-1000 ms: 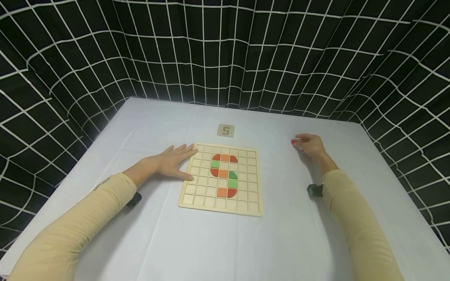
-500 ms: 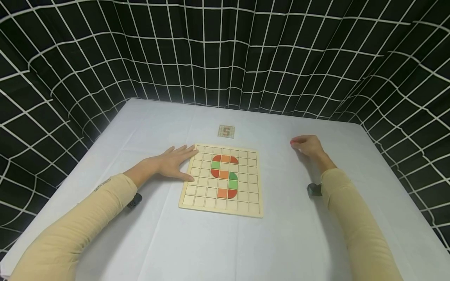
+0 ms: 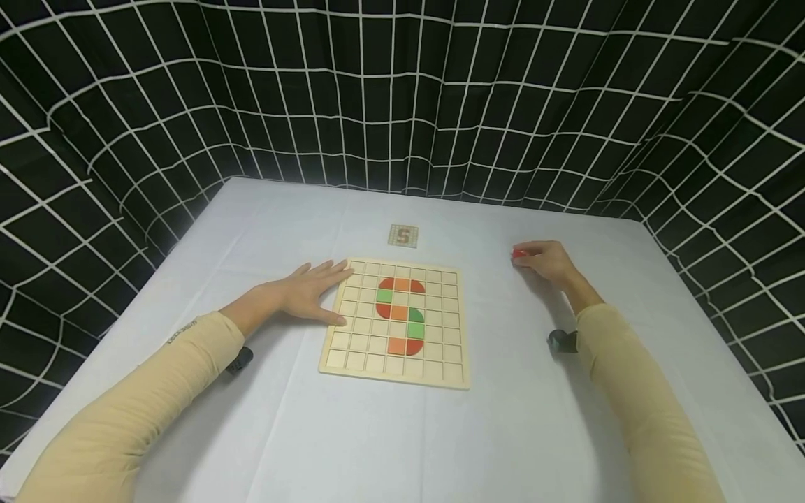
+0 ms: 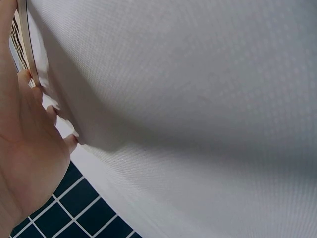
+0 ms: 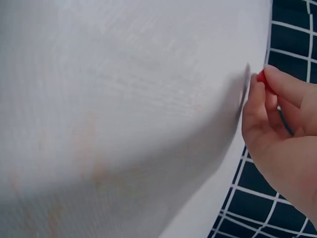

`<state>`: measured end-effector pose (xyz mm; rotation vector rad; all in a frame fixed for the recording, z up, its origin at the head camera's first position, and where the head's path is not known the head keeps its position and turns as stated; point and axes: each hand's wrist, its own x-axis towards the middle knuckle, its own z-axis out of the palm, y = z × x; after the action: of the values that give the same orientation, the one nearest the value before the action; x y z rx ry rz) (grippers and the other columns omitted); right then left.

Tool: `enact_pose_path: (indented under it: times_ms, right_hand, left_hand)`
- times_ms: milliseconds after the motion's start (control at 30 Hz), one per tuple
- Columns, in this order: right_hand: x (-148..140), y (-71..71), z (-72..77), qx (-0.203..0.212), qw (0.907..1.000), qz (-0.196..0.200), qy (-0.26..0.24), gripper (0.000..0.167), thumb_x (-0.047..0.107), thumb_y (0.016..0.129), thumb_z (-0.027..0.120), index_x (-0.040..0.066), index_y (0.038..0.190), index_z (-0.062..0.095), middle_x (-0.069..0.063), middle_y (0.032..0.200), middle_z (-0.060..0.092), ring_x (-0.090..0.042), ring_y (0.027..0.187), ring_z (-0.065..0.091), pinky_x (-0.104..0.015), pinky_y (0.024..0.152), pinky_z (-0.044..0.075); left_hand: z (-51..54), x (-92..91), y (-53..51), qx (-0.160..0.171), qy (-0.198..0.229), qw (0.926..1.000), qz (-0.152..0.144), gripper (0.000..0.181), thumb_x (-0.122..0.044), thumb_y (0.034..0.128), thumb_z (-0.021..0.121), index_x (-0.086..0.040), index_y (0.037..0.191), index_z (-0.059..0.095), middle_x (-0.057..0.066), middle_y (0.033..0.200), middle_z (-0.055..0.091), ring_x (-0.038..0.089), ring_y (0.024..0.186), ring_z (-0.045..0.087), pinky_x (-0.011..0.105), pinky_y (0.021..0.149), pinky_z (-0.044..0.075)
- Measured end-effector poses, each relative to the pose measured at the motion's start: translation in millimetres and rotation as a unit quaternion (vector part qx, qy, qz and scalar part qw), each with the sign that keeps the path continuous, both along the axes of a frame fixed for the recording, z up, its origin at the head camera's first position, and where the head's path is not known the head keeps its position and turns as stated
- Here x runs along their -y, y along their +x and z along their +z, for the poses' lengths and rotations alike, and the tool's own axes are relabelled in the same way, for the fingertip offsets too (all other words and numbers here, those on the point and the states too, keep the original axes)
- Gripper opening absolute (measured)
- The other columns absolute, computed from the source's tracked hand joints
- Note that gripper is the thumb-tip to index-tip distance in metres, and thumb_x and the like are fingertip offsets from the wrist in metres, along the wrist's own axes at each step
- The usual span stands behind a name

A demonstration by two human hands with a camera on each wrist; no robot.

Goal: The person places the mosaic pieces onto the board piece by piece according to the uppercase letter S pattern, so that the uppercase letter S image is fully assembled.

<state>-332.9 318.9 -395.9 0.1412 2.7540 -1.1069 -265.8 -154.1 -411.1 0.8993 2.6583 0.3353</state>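
A square wooden grid board [image 3: 440,360] lies on the white table. Red, orange and green tiles in its cells form a curved, S-like figure around an orange tile [image 3: 399,312]. My left hand [image 3: 308,292] rests at the board's left edge, its fingers spread and its fingertips and thumb on the rim. To the right of the board, my right hand [image 3: 548,263] pinches a small red tile [image 3: 519,253] between thumb and fingers. In the right wrist view the red tile [image 5: 261,77] is mostly covered by the fingertips, so its outline cannot be made out.
Behind the board lies a small square card [image 3: 403,236] printed with an S on a grid. A dark wrist device [image 3: 562,341] shows by the right sleeve, another [image 3: 240,360] by the left. Black curtains [image 3: 390,91] with white grid lines enclose the table.
My right hand has shifted slightly left, and more of the red tile shows at its fingertips. The left hand and the board's tiles have stayed in place.
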Motion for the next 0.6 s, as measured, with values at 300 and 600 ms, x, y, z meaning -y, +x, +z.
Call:
enact_pose_path:
  times_ms: [300,600]
  right_hand:
    - [16.3,10.5,8.3,-0.004,0.9962,0.052,-0.069,0.037,0.013,0.093,0.064,-0.004,0.125,0.058,-0.017,0.111,0.064,-0.02,0.084,0.061,-0.027,0.069,0.051]
    - [36.3,21.1,10.6,-0.006,0.9936,0.092,-0.065,0.037,0.012,0.091,0.066,-0.004,0.123,0.06,-0.02,0.111,0.064,-0.019,0.083,0.062,-0.028,0.069,0.051]
  left_hand:
    - [3.8,0.5,2.5,0.001,0.004,1.0,0.001,0.102,-0.069,0.0802,0.057,-0.013,0.154,0.015,0.009,0.159,0.004,0.036,0.143,0.004,0.061,0.11,0.001]
    - [-5.0,2.8,-2.6,0.003,0.013,0.9999,0.003,0.105,-0.074,0.0768,0.056,-0.016,0.154,0.015,0.006,0.159,0.002,0.034,0.143,0.003,0.059,0.11,-0.001]
